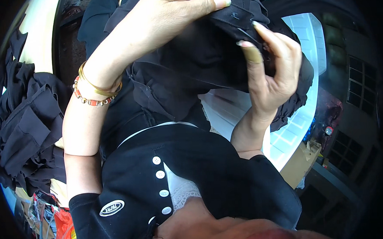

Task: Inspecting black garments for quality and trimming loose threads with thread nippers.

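A black garment (197, 56) is bunched in front of me and hangs over my lap. My left hand (175, 12) is closed, pinching the garment's folded band (234, 17) between thumb and fingers. Small pale stitch-like marks show on that band. My right hand (278, 70) curves round the band's other end, its thumb and index finger bent toward the cloth. A tan wrap (252, 54) covers part of the right thumb. Beside these fingertips lies a thin pale sliver (246, 33) that I cannot make out. Bracelets (93, 95) circle my left wrist.
A pile of black cloth (29, 125) lies at the left. Below it are clear plastic wrapping and a red bag (63, 229). A white ribbed plastic container (293, 133) stands to the right under the garment, next to a cardboard box (300, 164).
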`<state>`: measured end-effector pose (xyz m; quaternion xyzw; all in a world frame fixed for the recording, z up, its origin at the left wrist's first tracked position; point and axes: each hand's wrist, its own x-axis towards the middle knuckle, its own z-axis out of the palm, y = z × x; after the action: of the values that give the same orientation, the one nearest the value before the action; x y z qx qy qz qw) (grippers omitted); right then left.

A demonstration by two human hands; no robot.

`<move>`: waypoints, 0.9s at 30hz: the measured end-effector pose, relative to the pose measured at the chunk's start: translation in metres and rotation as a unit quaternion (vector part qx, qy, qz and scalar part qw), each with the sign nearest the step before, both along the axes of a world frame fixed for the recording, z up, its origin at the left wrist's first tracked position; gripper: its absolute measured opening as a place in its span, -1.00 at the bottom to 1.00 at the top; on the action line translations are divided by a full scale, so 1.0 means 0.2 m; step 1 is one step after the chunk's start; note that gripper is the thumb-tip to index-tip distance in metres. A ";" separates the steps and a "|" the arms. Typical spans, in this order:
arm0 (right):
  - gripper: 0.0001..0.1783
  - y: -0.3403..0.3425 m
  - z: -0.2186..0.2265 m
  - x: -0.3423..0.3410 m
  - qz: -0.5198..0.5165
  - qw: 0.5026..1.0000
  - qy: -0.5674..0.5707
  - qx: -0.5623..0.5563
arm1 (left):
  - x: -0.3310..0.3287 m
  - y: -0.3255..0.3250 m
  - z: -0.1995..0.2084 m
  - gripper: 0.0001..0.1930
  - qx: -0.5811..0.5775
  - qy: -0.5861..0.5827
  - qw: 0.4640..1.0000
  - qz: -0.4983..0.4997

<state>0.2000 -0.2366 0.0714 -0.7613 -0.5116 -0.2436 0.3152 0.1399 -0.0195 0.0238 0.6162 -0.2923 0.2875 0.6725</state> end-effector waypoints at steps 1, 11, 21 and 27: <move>-0.65 0.02 -0.02 0.00 0.003 1.000 -0.006 0.001 | 0.00 0.00 0.00 -0.77 -0.006 -0.001 1.000 -0.004; -0.66 0.07 -0.08 0.06 0.024 0.998 -0.045 0.046 | -0.01 -0.03 0.02 -0.77 -0.002 0.013 1.000 -0.023; -0.73 0.09 -0.05 0.05 0.029 0.996 -0.061 0.053 | -0.04 -0.04 0.05 -0.77 0.008 0.033 0.999 0.015; -0.67 0.01 0.01 0.05 0.022 0.996 0.082 -0.004 | -0.22 -0.03 0.14 -0.79 -0.310 0.214 0.920 -0.105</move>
<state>0.2093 -0.2354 0.0741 -0.7685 -0.5020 -0.1710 0.3580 0.0961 -0.0263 0.0512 0.3899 -0.1004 0.1525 0.9026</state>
